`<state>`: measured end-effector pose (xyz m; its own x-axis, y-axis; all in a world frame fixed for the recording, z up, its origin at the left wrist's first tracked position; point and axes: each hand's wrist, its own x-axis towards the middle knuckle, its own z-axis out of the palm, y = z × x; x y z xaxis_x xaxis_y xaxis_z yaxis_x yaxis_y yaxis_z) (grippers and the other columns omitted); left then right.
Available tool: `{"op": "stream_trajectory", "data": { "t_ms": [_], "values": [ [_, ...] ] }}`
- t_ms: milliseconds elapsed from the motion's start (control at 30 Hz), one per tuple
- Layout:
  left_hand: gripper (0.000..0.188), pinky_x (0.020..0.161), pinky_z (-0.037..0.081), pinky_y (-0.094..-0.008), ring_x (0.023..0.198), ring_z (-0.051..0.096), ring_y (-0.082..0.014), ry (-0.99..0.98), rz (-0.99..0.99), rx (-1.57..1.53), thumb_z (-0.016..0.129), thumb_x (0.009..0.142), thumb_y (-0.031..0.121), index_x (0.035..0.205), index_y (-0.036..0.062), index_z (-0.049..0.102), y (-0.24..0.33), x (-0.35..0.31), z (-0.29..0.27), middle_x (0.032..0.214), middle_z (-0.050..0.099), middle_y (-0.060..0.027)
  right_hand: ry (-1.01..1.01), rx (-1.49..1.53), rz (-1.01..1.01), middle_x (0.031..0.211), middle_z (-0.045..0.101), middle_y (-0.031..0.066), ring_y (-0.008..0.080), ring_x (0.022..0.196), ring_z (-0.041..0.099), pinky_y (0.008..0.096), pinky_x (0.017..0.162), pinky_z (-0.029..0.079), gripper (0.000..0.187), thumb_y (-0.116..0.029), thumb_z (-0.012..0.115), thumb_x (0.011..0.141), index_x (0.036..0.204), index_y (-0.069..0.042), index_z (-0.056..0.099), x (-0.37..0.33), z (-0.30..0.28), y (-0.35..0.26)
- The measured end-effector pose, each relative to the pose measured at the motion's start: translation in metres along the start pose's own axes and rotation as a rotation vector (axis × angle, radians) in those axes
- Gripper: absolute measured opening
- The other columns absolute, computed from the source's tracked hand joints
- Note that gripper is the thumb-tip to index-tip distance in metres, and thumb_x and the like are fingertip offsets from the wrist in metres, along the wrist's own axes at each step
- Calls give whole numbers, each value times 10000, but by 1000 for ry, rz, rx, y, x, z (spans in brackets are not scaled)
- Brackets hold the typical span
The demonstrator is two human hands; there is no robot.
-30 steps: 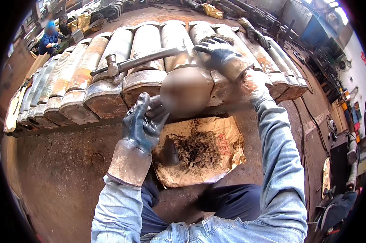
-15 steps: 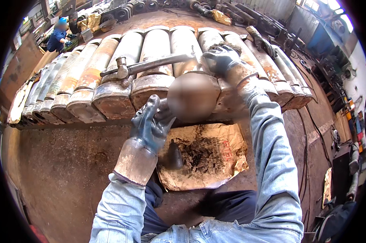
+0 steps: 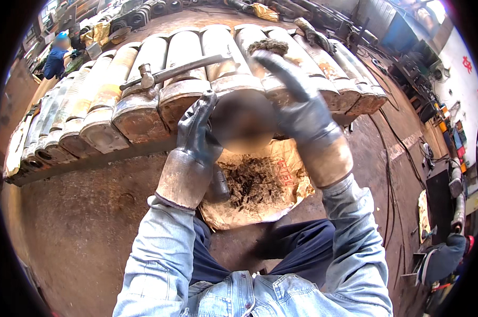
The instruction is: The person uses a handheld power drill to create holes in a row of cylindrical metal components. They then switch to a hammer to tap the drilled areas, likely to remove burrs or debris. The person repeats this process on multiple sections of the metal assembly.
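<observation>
My left hand (image 3: 196,127), in a dark, stained glove, is raised in front of the row of metal cylinders (image 3: 183,53). One finger or the thumb points up; the others curl toward a round, dark thing (image 3: 244,121) that is blurred out, so I cannot tell its kind. On its other side is my right hand (image 3: 302,100), gloved too and smeared by motion, fingers stretched out up and left. Those fingertips end just below a shaggy grey-brown wad (image 3: 269,46) on the cylinders. A hammer (image 3: 146,78) lies across the cylinders to the left.
Under my hands a tan paper sack (image 3: 265,206) with dark crumbs lies on the floor; a dark bottle-shaped thing (image 3: 219,185) rests on it. A dark lumpy thing (image 3: 314,36) lies on the cylinders. Cables (image 3: 389,185) run along the floor at right. A person (image 3: 56,61) crouches far left.
My right hand has come off the shaggy wad, back toward my left hand and the blurred thing. The left hand has risen slightly. The whole view has shifted a little.
</observation>
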<state>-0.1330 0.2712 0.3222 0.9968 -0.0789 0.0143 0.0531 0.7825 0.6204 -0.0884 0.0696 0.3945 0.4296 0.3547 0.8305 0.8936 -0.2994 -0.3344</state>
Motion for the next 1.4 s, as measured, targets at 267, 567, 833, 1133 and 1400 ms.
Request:
{"op": "stream_trajectory", "data": {
  "t_ms": [267, 567, 833, 1133, 1400],
  "values": [
    [382, 974, 555, -405, 1096, 683, -252, -369, -303, 275, 617, 1018, 288, 1247, -16, 647, -13, -21, -24, 1182, 701, -144, -333, 105, 391, 1141, 705, 136, 320, 1059, 679, 423, 966, 531, 635, -200, 893, 654, 1232, -71, 664, -59, 19, -45],
    [343, 941, 569, -377, 1111, 687, -245, -350, -451, 571, 700, 967, 175, 1232, -42, 675, 0, -29, -46, 1186, 714, -155, -383, 804, 757, 1238, 695, 82, 161, 1144, 647, 332, 994, 531, 572, -149, 826, 845, 1366, -89, 598, -123, 70, -11],
    [220, 796, 564, -291, 936, 688, -125, -337, -495, 669, 785, 911, 127, 1091, 5, 754, -8, -35, -50, 1033, 752, -54, -391, 646, 673, 1039, 749, 84, 112, 957, 685, 289, 850, 552, 328, -184, 748, 910, 1191, -29, 684, -142, 77, -25],
    [347, 990, 517, -302, 1081, 670, -152, -338, -727, 736, 780, 926, 140, 1238, 4, 710, -35, -38, -65, 1157, 738, -71, -677, 20, 121, 1279, 661, 133, 336, 1249, 596, 457, 1114, 420, 495, -406, 708, 896, 1339, -202, 624, -155, 73, -1],
    [307, 907, 532, -293, 1004, 692, -154, -189, -647, 692, 791, 899, 109, 1183, 4, 739, -16, -37, -57, 1097, 758, -77, -740, 773, 1054, 1207, 709, 36, 132, 1097, 650, 301, 950, 548, 529, -44, 776, 876, 1376, -85, 607, -139, 89, 3]
  ]
}}
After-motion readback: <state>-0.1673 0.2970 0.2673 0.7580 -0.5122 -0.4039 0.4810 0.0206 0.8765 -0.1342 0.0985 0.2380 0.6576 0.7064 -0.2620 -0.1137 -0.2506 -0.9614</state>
